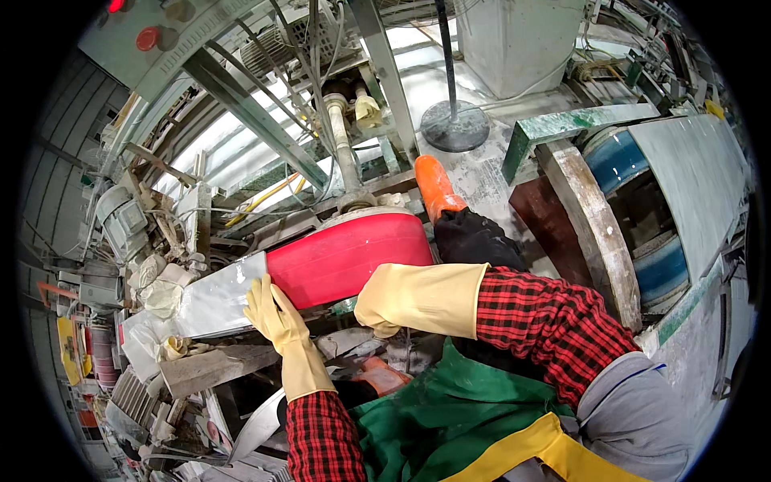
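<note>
- Pale yellow rubber gloves on left hand [277,317] and right hand [385,301].
- Red-and-black checked shirt sleeves [546,317].
- Green apron [450,418] with a yellow strap [546,450].
- Bright red wheel [345,257].
- Silvery grey metal strip [213,301].
- Orange boot [436,186] above a black trouser leg [474,241].
- Blue-banded drum [642,217], white-dusted.
- Red round buttons [148,38] on a grey panel.

Matt yellow rubber glove on left hand [275,315]; smooth, glossy red wheel [345,257]; dull grey metal strip [213,301]; rough, dusty wooden block [210,368].
</note>
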Demonstrator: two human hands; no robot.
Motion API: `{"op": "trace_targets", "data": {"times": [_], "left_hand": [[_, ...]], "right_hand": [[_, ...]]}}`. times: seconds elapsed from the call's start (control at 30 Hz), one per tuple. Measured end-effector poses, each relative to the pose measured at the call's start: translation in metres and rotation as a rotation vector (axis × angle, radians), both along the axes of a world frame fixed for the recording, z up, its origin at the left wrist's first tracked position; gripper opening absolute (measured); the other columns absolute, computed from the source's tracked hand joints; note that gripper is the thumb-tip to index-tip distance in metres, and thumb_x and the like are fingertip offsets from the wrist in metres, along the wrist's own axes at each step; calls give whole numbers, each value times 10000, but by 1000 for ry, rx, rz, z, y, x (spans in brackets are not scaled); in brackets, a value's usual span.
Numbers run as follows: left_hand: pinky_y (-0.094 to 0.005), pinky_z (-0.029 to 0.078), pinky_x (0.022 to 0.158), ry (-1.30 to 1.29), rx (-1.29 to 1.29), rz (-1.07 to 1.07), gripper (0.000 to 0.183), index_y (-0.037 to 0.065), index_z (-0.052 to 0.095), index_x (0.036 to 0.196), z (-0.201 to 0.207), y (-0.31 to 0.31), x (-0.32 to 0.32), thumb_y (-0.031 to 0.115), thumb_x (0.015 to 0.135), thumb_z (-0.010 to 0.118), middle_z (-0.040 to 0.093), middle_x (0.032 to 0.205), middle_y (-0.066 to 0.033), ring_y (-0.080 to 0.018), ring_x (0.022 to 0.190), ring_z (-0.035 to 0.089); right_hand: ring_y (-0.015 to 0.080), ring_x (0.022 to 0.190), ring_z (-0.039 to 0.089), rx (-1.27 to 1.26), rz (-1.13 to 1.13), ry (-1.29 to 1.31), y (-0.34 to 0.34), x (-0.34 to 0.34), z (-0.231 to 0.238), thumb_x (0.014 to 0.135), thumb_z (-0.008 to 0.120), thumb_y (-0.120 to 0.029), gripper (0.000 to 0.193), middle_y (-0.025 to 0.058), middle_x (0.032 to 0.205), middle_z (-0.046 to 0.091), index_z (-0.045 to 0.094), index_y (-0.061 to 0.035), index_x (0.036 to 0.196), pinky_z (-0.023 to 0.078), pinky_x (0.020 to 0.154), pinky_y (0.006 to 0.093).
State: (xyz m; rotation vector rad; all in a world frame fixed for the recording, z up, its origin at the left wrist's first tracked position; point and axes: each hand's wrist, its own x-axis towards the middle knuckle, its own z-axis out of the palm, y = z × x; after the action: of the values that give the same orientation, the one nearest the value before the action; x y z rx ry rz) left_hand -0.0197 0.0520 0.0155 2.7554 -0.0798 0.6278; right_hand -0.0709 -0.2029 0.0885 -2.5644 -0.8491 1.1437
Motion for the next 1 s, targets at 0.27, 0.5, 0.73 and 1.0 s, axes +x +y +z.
{"op": "trace_targets", "data": {"times": [0.27,0.5,0.73,1.0], "left_hand": [[-511,207,1245,-13,-3,-11,375,106,681,1326,3,2,-1,294,1085,464,566,1477,-202,-401,1412,459],[-514,357,1121,-3,-43,-95,362,46,701,1257,16,-8,-6,258,1053,489,625,1372,-218,-410,1280,544],[-515,198,1238,-1,-12,-46,387,120,654,1368,-13,11,7,308,1094,455,514,1527,-212,-377,1445,430],[-523,170,1248,39,-23,-30,404,131,645,1381,-8,14,6,331,1100,434,483,1558,-197,-370,1466,401]], "right_hand": [[326,711,684,29,-18,-52,6,-1,-6,651,705,-141,106,91,749,698,723,-111,751,530,614,447],[298,756,719,-100,-30,-73,15,3,1,659,739,-154,192,66,800,737,765,-153,849,559,627,445],[230,715,718,49,-110,-138,-1,-9,-1,704,802,-244,155,28,815,755,795,-271,857,564,574,471],[216,636,678,378,-46,-237,-17,-17,-2,688,765,-209,97,12,710,711,762,-203,785,508,524,410]]}}
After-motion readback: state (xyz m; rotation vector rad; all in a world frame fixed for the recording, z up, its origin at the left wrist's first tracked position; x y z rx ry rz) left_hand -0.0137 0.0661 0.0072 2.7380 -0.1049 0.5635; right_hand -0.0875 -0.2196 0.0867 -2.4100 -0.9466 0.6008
